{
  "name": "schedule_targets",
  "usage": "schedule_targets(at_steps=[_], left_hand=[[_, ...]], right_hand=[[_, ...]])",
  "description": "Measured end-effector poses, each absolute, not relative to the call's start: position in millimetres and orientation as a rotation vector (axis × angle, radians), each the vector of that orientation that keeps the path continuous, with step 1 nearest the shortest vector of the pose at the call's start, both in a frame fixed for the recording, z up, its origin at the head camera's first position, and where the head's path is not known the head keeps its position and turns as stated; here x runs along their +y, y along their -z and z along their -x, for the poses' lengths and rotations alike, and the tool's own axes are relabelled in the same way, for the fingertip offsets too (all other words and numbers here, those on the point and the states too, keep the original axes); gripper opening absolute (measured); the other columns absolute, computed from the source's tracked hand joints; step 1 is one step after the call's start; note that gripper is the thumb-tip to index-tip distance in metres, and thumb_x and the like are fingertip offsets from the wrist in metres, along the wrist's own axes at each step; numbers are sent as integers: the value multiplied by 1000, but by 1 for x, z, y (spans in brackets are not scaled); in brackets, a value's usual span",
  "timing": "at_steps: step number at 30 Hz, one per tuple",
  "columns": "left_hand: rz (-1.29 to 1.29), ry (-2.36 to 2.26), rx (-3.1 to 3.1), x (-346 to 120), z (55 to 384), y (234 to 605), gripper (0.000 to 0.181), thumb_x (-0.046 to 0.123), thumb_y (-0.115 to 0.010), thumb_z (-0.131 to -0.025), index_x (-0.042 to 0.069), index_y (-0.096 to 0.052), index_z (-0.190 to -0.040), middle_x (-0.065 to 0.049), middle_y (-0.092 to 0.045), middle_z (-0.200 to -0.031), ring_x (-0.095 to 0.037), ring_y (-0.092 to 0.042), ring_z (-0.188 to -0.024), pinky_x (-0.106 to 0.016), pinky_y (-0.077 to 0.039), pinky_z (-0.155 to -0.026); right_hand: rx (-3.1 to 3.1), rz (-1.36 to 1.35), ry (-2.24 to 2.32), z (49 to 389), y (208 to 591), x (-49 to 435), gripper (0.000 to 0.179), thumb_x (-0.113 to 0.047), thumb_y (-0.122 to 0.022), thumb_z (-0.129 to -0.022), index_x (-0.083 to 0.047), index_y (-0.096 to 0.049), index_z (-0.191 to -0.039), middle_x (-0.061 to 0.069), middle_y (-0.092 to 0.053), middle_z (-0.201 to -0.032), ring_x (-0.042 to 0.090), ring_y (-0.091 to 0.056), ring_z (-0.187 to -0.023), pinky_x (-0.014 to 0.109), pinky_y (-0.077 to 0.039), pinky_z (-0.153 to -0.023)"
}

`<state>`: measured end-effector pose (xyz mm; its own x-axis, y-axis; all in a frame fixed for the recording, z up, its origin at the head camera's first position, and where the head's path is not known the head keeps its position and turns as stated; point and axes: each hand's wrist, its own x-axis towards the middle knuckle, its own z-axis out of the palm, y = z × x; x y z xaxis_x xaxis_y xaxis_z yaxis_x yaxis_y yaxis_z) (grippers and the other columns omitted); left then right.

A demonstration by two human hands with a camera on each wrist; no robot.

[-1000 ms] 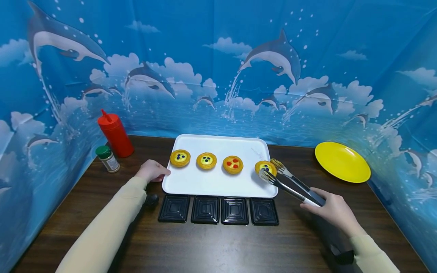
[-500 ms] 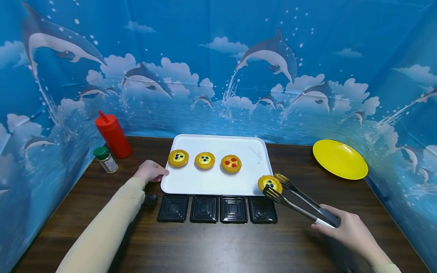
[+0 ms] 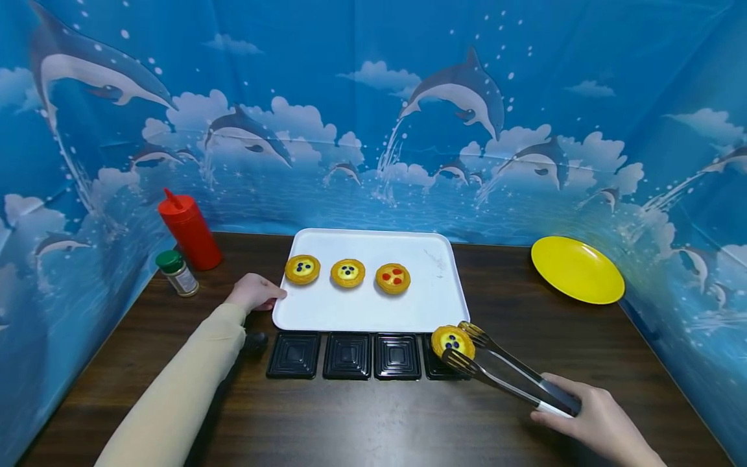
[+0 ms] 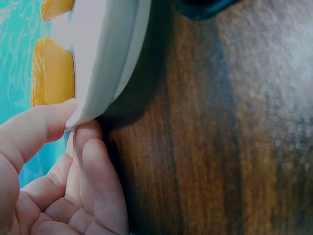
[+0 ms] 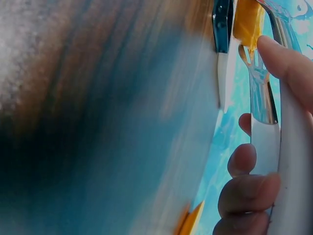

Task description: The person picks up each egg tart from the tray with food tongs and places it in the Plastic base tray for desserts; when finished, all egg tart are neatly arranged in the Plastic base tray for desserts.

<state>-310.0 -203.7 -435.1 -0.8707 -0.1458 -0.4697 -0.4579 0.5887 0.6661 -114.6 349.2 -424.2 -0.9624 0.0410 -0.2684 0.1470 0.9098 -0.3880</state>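
Observation:
My right hand (image 3: pixel 592 415) grips a pair of metal tongs (image 3: pixel 519 376) with dark and white handles. Between the tong tips sits an egg tart (image 3: pixel 452 340) topped with blueberries, over the rightmost black square tray (image 3: pixel 434 371). In the right wrist view, fingers curl round the tongs (image 5: pixel 264 147), with the tart (image 5: pixel 248 22) at their far end. My left hand (image 3: pixel 253 293) pinches the left rim of the white tray (image 3: pixel 362 314), thumb on top and fingers below. On that tray stand two blueberry tarts (image 3: pixel 303 269) and a tart with red fruit pieces (image 3: pixel 393 278).
Several black square trays (image 3: pixel 348 355) line the white tray's front edge. A red squeeze bottle (image 3: pixel 191 230) and a green-capped spice jar (image 3: pixel 177 274) stand at the left. A yellow plate (image 3: pixel 576 269) lies at the right back, before a dolphin-print curtain (image 3: pixel 373 117).
The tongs have carried the blueberry tart off the white tray's right end, toward me, over the rightmost black tray. My left hand keeps its pinch on the tray rim.

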Motion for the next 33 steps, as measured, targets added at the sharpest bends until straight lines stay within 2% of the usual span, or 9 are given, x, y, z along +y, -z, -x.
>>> schedule_targets(at_steps=[8, 17, 26, 33], left_hand=[[491, -1176, 2453, -203, 310, 436, 36, 21, -66, -89, -6, -63, -112, -11, -64, -87, -18, -58, -71, -19, -50, -63], [476, -1159, 2462, -202, 310, 436, 36, 22, -65, -90, -6, -63, -112, -9, -63, -84, -18, -58, -71, -19, -50, -63], [462, -1165, 2467, -202, 307, 433, 37, 23, -66, -90, -6, -63, -112, -9, -62, -84, -18, -57, -71, -20, -50, -64], [471, -1175, 2467, -203, 308, 433, 37, 23, -65, -90, -6, -63, -113, -10, -62, -85, -18, -58, -71, -19, -50, -63]], right_hand=[[2818, -133, 552, 115, 431, 346, 80, -59, -74, -70, -5, -58, -127, 8, -65, -101, 19, -53, -77, 32, -43, -63], [2862, -102, 483, 114, 433, 342, 81, -62, -75, -65, -5, -58, -119, 2, -62, -88, 16, -50, -68, 30, -40, -57], [2856, -116, 421, 114, 430, 342, 83, -64, -74, -64, -5, -57, -119, 2, -62, -86, 16, -51, -67, 31, -41, -57], [2832, -101, 461, 112, 428, 343, 74, -60, -76, -66, -8, -59, -116, 1, -61, -83, 16, -52, -68, 30, -43, -58]])
